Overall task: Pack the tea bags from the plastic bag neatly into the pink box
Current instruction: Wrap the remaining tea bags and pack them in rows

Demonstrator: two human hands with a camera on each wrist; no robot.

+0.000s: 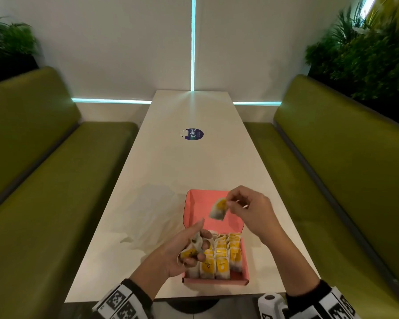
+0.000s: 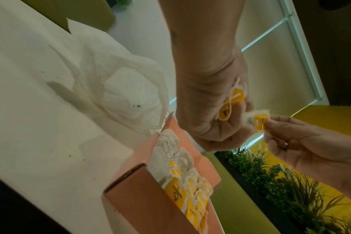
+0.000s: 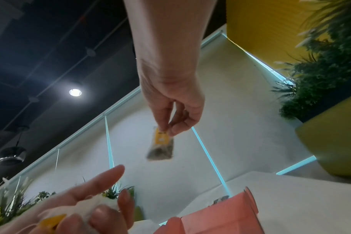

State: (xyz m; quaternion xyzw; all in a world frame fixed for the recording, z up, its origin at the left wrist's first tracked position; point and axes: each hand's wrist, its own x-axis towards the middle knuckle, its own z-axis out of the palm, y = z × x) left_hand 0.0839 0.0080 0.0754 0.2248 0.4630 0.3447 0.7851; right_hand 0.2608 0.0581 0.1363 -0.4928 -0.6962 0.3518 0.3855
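The pink box (image 1: 190, 210) lies open on the white table, its near half filled with upright rows of yellow-labelled tea bags (image 1: 221, 259). My right hand (image 1: 244, 207) pinches one tea bag (image 1: 218, 208) by its top, and it dangles above the box's empty far half; the right wrist view shows the same tea bag (image 3: 161, 145). My left hand (image 1: 189, 247) hovers over the box's left edge, its fingers curled round a small bunch of tea bags (image 1: 188, 252), index finger pointing out. The clear plastic bag (image 1: 148, 217) lies crumpled and flat left of the box.
The white table (image 1: 194, 162) runs away from me with a round blue sticker (image 1: 194, 134) at its middle. Green benches (image 1: 44, 169) flank both sides. Plants (image 1: 364, 54) stand behind the backrests. The box's near wall (image 1: 217, 282) sits close to the table's front edge.
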